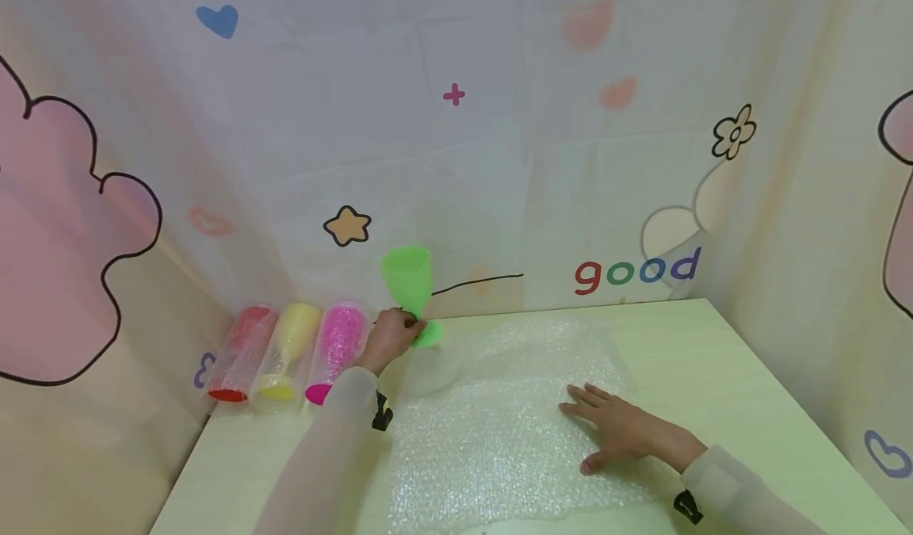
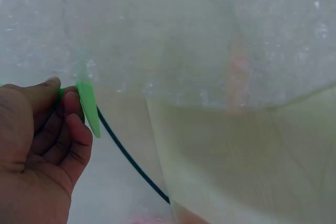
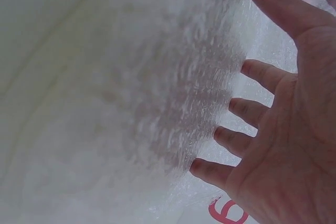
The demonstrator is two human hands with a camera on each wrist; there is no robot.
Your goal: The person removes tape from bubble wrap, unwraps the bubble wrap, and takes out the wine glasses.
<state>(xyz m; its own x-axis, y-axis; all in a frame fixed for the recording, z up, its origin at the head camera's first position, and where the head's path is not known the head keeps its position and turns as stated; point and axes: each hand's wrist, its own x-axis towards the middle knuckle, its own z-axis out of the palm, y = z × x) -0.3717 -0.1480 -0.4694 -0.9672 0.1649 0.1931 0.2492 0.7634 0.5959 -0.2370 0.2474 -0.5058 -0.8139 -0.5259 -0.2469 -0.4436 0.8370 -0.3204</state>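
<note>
My left hand (image 1: 391, 338) pinches a green plastic goblet (image 1: 408, 277) by its stem, bowl up and leaning a little left. The goblet is at the far left part of a clear sheet of bubble wrap (image 1: 492, 448) spread on the table; whether its foot touches the sheet I cannot tell. In the left wrist view only the foot (image 2: 88, 106) and a bit of stem show beside the fingers. With fingers spread, my right hand (image 1: 628, 428) rests on the right side of the sheet, its fingertips (image 3: 252, 68) against the bubble wrap in the right wrist view.
At the table's far left lie three goblets rolled in bubble wrap: a red one (image 1: 246, 353), a yellow one (image 1: 296, 337) and a pink one (image 1: 342, 345). A printed curtain (image 1: 492, 186) hangs behind the pale table (image 1: 720, 376) and at both sides.
</note>
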